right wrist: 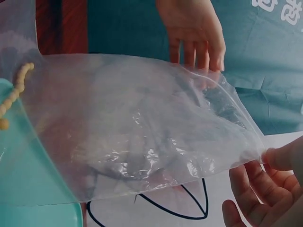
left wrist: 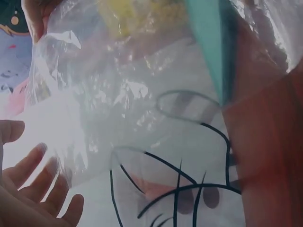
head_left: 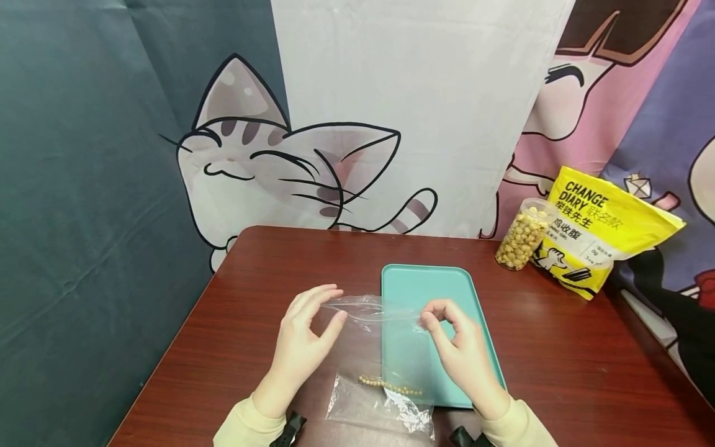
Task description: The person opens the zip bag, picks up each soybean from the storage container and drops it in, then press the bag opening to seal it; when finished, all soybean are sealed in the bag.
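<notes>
A clear plastic zip bag (head_left: pixel 363 406) is held upright over the table's front, its mouth uppermost. My right hand (head_left: pixel 460 351) pinches the bag's top right corner between thumb and fingers; the right wrist view shows this pinch closely. At the other top corner is my left hand (head_left: pixel 304 341), thumb apart from fairly straight fingers. In the left wrist view, the left hand (left wrist: pixel 35 189) has its fingertips against or just beside the film (left wrist: pixel 123 94). A row of small tan beads (head_left: pixel 391 386) shows at the bag's lower part; whether it lies inside I cannot tell.
Behind the bag, a turquoise tray (head_left: pixel 436 276) lies on the dark red wooden table (head_left: pixel 313 261). A clear jar of yellowish balls (head_left: pixel 522 239) and a yellow pouch (head_left: pixel 606 226) stand at the far right. Printed cloth (head_left: pixel 419 93) hangs behind the table.
</notes>
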{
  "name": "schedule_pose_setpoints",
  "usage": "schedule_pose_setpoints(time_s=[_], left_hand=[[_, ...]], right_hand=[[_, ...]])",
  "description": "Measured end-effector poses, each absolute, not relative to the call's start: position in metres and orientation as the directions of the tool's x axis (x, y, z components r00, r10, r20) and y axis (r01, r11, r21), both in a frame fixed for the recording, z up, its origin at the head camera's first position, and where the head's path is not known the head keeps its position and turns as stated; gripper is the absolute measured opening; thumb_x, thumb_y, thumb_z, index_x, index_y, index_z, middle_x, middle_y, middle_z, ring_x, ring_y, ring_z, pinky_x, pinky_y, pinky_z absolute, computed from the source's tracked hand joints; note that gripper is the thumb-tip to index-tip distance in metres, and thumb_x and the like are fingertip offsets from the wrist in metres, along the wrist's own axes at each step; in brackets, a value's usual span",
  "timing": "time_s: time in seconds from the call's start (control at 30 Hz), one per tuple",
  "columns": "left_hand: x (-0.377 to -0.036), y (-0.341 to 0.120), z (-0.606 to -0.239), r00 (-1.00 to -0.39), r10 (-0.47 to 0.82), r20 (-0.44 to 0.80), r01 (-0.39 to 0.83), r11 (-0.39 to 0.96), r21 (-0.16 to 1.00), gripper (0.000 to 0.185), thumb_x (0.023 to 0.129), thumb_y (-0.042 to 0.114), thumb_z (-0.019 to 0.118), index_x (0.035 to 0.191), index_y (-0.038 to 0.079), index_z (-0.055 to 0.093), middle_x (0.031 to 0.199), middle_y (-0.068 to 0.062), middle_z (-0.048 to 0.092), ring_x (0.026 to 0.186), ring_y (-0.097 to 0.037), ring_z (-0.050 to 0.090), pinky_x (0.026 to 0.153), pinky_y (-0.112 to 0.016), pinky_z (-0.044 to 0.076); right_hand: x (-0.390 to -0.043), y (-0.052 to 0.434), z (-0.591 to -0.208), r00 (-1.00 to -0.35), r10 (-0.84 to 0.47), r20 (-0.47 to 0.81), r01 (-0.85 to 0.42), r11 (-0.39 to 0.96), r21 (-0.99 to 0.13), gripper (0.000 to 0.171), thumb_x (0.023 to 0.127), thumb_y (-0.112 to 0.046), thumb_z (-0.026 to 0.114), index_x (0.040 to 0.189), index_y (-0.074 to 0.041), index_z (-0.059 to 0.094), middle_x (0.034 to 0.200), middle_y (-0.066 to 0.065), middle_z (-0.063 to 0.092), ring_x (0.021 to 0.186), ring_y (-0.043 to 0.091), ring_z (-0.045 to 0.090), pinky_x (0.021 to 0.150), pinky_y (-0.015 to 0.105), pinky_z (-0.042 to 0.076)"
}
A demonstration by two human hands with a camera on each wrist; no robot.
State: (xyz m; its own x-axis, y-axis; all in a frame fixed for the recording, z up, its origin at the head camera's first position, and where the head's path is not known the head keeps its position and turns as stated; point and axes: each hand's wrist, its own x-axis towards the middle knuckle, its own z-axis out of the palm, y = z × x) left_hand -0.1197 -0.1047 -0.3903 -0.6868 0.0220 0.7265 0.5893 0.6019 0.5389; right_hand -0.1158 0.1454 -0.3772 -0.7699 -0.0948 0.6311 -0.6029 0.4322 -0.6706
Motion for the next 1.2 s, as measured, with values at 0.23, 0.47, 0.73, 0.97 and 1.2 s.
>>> schedule_pose_setpoints(time_s=[0.23,0.47,0.73,0.97,1.2], left_hand=[[-0.120,-0.093,-0.390,-0.677,0.107,0.728,0.620,0.615,0.486,0.027,0.079,0.022,0.072,0.105,0.016,0.068,0.117,0.003,0.064,0.112,-0.016,0.055,0.109,-0.046,0.022],[-0.117,-0.085,-0.388,-0.671,0.169,0.722,0.640,0.624,0.448,0.030,0.080,0.023,0.071,0.108,0.017,0.067,0.118,0.004,0.064,0.114,-0.016,0.055,0.111,-0.052,0.016],[-0.111,-0.075,-0.388,-0.665,0.236,0.709,0.653,0.644,0.398,0.030,0.079,0.024,0.073,0.109,0.020,0.067,0.113,0.005,0.063,0.113,-0.016,0.054,0.108,-0.060,0.015],[-0.107,-0.068,-0.389,-0.642,0.296,0.707,0.679,0.649,0.345,0.035,0.080,0.027,0.072,0.114,0.023,0.064,0.121,0.002,0.056,0.117,-0.019,0.048,0.105,-0.064,0.019],[-0.105,-0.064,-0.386,-0.588,0.350,0.729,0.726,0.625,0.286,0.023,0.088,0.033,0.063,0.108,0.022,0.063,0.115,0.003,0.057,0.112,-0.018,0.051,0.103,-0.067,0.020]], right_hand=[[-0.115,0.144,-0.380,-0.740,-0.139,0.658,-0.644,0.429,-0.633,0.019,0.085,0.005,0.064,0.090,-0.013,0.061,0.079,-0.006,0.061,0.073,0.007,0.056,0.069,0.017,0.043],[-0.115,0.138,-0.381,-0.685,-0.144,0.714,-0.696,0.419,-0.583,0.027,0.078,0.012,0.066,0.088,-0.012,0.061,0.075,-0.003,0.060,0.070,0.008,0.055,0.068,0.016,0.042],[-0.112,0.134,-0.382,-0.655,-0.199,0.729,-0.731,0.409,-0.546,0.024,0.078,0.008,0.068,0.088,-0.013,0.062,0.077,-0.004,0.061,0.072,0.009,0.056,0.072,0.018,0.043],[-0.108,0.131,-0.380,-0.624,-0.247,0.741,-0.756,0.429,-0.494,0.003,0.087,-0.013,0.065,0.089,-0.014,0.064,0.082,-0.007,0.063,0.077,0.011,0.058,0.072,0.027,0.043],[-0.104,0.132,-0.376,-0.601,-0.323,0.731,-0.782,0.429,-0.453,0.001,0.089,-0.019,0.064,0.090,-0.019,0.065,0.082,-0.011,0.062,0.080,0.009,0.056,0.080,0.028,0.041]])
